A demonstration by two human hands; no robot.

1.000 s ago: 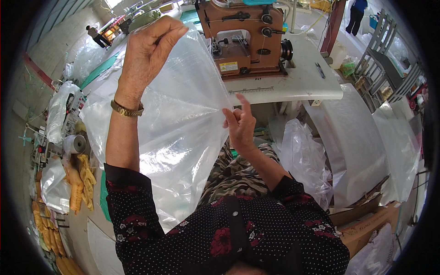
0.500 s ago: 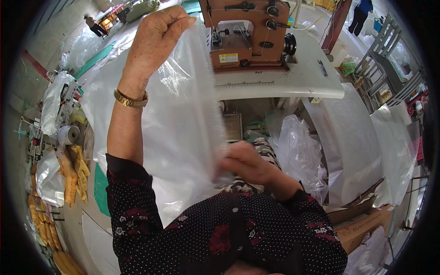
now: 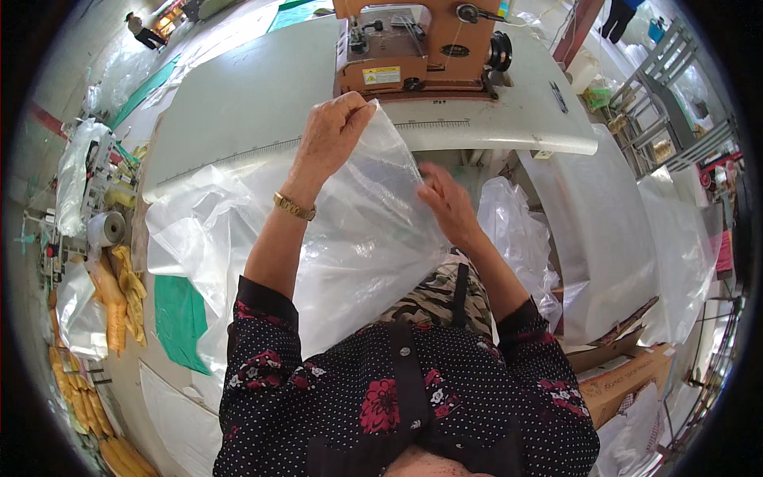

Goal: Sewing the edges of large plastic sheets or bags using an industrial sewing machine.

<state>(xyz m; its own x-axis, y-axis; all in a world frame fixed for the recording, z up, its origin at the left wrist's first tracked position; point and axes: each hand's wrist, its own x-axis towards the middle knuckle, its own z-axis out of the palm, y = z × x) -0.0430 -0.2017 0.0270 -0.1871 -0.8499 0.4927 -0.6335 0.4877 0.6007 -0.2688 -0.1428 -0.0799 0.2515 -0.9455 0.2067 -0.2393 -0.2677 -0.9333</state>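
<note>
My left hand [image 3: 334,135] pinches the top edge of a clear plastic bag [image 3: 358,238], a gold bracelet on its wrist. My right hand [image 3: 445,199] grips the bag's right edge a little lower. The bag hangs over my lap in front of a white sewing table [image 3: 254,103]. An orange-brown sewing machine [image 3: 421,48] stands on the table just beyond my hands.
More clear plastic [image 3: 524,230] lies heaped to my right beside white sheeting [image 3: 612,238] and a cardboard box [image 3: 628,374]. Yellow bundles [image 3: 119,294] and a tape roll [image 3: 107,229] lie on the floor at left. A green sheet [image 3: 181,322] lies near my left elbow.
Both hands have come down with the bag from high up to just before the table edge. My right hand has moved up to the bag's right edge.
</note>
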